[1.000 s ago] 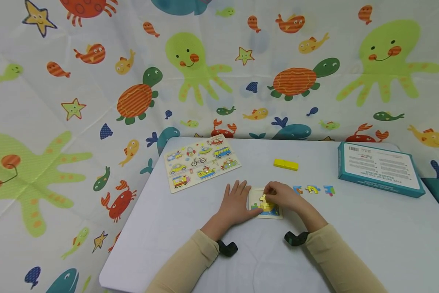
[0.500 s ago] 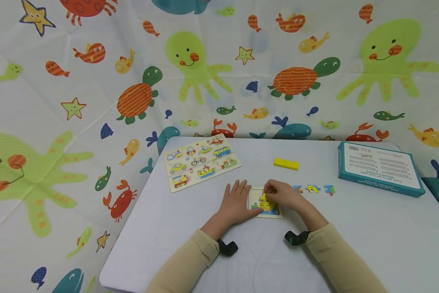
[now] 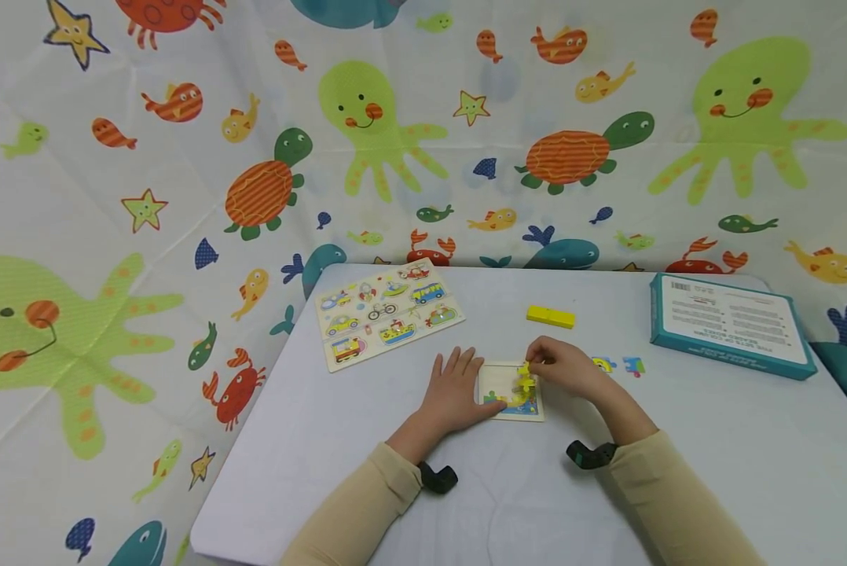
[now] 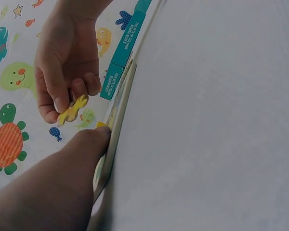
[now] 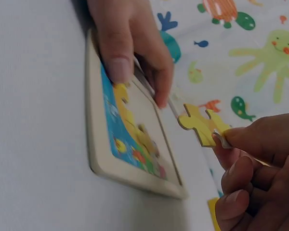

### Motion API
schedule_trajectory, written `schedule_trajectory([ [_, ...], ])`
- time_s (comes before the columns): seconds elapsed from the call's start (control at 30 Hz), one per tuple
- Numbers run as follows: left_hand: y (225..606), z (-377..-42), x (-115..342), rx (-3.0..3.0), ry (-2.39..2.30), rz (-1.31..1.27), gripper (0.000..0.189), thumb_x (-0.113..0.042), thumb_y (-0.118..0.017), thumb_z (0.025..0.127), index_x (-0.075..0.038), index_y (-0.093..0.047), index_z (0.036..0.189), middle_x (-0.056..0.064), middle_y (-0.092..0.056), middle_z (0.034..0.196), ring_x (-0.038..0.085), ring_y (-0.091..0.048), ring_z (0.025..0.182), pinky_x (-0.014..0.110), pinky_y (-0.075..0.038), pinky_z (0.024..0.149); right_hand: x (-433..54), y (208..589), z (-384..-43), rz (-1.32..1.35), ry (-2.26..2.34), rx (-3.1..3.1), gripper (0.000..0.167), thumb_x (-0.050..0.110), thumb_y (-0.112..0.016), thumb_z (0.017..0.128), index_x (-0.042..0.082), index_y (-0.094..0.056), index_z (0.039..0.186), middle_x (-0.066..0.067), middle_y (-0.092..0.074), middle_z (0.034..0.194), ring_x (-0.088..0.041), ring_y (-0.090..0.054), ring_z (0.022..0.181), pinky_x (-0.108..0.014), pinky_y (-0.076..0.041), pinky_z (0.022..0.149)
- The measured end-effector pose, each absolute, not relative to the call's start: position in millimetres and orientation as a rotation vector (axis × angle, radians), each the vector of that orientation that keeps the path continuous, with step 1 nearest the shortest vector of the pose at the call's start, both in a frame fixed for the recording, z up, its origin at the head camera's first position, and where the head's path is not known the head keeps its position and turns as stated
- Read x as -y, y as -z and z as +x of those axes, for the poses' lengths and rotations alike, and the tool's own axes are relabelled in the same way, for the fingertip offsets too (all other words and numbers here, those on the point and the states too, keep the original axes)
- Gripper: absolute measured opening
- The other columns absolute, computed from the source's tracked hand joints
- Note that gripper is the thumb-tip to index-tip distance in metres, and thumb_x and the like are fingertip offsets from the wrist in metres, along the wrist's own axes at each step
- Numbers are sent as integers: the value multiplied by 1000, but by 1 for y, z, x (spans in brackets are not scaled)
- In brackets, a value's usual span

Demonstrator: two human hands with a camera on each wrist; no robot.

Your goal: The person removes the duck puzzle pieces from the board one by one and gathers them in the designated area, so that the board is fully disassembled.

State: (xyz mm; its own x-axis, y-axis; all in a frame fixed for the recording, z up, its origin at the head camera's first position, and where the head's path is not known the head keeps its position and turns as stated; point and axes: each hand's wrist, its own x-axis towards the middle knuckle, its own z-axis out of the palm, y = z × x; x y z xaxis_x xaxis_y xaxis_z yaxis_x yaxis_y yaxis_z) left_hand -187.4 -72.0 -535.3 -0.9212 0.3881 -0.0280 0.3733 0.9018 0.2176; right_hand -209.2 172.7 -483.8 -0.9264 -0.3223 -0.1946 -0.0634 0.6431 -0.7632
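Note:
My right hand (image 3: 565, 368) pinches a yellow jigsaw piece (image 5: 200, 124) between thumb and fingertips, above the right side of a small wooden puzzle tray (image 5: 127, 178). In the left wrist view the same yellow piece (image 4: 72, 111) hangs tilted from the fingertips, apart from the tray. My left hand (image 3: 454, 397) lies with fingers spread at the tray's left side. Its thumb (image 5: 119, 70) presses on the tray's near part. Inside the tray, blue and yellow pieces fill the near side, while the bare wooden bottom shows on the far side.
Loose jigsaw pieces (image 3: 634, 365) lie right of my right hand. Behind the tray is a yellow block (image 3: 551, 316). A wooden vehicle board (image 3: 390, 314) lies back left; a teal box (image 3: 731, 324) lies back right. A sea-animal cloth (image 3: 423, 157) hangs behind the table.
My right hand has moved right and slightly away from me, carrying the yellow jigsaw piece from the tray's middle towards its right side. One loose piece is now hidden behind it. The left hand stays put.

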Motion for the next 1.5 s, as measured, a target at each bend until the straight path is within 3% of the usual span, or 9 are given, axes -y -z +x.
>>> schedule_trajectory([
  [0.53, 534, -187, 73, -2966, -352, 593, 99, -84, -47, 80, -19, -34, 154, 2, -25, 164, 28, -14, 154, 56, -8, 123, -259, 474, -199, -228, 1163, -2534, 25, 27, -61, 98, 10, -56, 115, -14, -60, 102, -23, -53, 84, -30, -48, 68],
  [0.83, 533, -185, 72, -2970, -374, 594, 98, -82, -50, 80, -18, -35, 153, 3, -26, 164, 28, -15, 154, 57, -9, 123, -296, 484, -189, -198, 1174, -2530, 30, 27, -63, 97, 5, -55, 116, -12, -58, 95, -19, -52, 75, -27, -43, 62],
  [1.5, 535, -186, 73, -2981, -351, 590, 98, -83, -47, 81, -19, -34, 154, 2, -24, 164, 27, -13, 155, 56, -8, 123, -301, 498, -187, -177, 1082, -2556, 22, 22, -61, 97, 5, -58, 112, -8, -59, 95, -18, -52, 79, -27, -46, 63],
])
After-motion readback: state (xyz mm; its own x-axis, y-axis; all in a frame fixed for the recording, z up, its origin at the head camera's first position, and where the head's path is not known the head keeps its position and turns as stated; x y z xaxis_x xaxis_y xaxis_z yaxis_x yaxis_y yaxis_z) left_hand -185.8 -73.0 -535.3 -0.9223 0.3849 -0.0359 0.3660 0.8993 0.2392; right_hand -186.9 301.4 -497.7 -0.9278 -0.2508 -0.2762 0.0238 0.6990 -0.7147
